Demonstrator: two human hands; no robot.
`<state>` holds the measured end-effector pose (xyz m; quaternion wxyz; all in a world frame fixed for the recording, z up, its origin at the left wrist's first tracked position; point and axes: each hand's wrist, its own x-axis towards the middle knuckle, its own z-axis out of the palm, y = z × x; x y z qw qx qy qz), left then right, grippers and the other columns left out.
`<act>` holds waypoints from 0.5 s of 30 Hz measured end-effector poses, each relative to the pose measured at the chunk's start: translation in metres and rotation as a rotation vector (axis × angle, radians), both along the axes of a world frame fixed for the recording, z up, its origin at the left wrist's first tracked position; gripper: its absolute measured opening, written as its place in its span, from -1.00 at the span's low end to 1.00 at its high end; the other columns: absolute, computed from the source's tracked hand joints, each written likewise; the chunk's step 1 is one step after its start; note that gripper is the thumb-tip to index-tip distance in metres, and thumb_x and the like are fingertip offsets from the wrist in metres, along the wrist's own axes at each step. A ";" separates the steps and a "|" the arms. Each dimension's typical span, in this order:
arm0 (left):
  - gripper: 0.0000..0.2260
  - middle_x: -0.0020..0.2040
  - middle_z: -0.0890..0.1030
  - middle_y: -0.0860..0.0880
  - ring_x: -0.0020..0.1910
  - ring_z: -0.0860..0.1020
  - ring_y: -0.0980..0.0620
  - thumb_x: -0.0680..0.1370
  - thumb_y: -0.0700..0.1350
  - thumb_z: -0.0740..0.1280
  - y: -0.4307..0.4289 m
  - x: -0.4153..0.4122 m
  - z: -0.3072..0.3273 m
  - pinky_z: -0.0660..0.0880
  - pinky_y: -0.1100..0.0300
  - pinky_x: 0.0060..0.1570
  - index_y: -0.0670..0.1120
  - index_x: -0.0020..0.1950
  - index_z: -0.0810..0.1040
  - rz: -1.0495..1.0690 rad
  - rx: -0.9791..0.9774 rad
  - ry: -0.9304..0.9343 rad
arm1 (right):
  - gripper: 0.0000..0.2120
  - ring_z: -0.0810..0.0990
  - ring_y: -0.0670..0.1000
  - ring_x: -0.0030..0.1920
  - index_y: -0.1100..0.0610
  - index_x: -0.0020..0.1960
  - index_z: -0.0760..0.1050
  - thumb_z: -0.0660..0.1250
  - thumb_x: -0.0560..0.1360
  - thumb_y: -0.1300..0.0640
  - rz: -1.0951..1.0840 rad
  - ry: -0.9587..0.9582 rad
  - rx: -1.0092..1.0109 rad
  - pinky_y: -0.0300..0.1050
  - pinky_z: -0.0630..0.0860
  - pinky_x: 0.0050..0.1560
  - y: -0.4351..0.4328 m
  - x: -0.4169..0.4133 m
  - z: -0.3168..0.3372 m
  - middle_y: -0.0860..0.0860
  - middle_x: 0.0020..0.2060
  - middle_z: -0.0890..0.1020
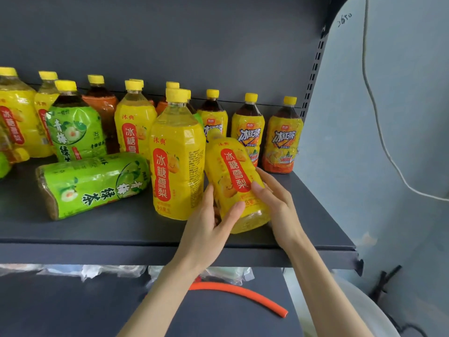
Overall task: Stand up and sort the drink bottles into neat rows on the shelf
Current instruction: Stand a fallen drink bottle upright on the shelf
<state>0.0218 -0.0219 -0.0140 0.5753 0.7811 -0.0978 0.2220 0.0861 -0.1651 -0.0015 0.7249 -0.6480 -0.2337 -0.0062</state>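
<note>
Bottle [233, 171], tilted in the grasp of left hand [206, 222] and right hand [279, 210], wants standing squarely beside its twin [176, 156].

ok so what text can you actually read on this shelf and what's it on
"沐典": upright yellow bottle, top of label
"冰糖雪梨": tilted bottle, red oval
"冰红茶": tea bottle at far right
"青梅绿茶": lying green bottle
"1L": foot of the upright yellow bottle
Fine print and wall scribble: too blurred to read
</note>
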 end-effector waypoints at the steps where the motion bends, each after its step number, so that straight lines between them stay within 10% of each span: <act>1: -0.42 0.29 0.47 0.20 0.22 0.47 0.27 0.49 0.20 0.28 0.001 -0.001 0.001 0.51 0.26 0.15 0.11 0.46 0.21 -0.025 0.003 -0.005 | -0.59 0.66 0.00 0.11 -0.09 0.29 0.45 0.35 0.44 0.01 0.000 -0.009 0.027 -0.13 0.62 0.00 -0.001 -0.001 -0.001 -0.10 0.10 0.67; 8: -0.32 0.42 0.36 0.09 0.35 0.40 0.12 0.44 0.07 0.32 0.015 -0.003 0.008 0.44 0.14 0.28 0.11 0.50 0.11 -0.133 0.040 0.053 | -0.54 0.60 0.01 0.19 -0.20 0.21 0.44 0.45 0.34 -0.09 -0.141 -0.158 0.040 0.17 0.56 0.18 -0.001 -0.005 -0.001 -0.14 0.17 0.60; 15: -0.35 0.41 0.37 0.12 0.34 0.39 0.25 0.51 -0.17 0.35 0.022 -0.002 0.007 0.38 0.39 0.23 0.38 0.34 0.08 -0.123 0.094 0.074 | -0.36 0.50 -0.10 0.28 -0.18 0.42 0.25 0.40 0.40 -0.07 -0.172 -0.262 -0.016 -0.08 0.59 0.16 0.003 -0.008 -0.001 -0.04 0.36 0.39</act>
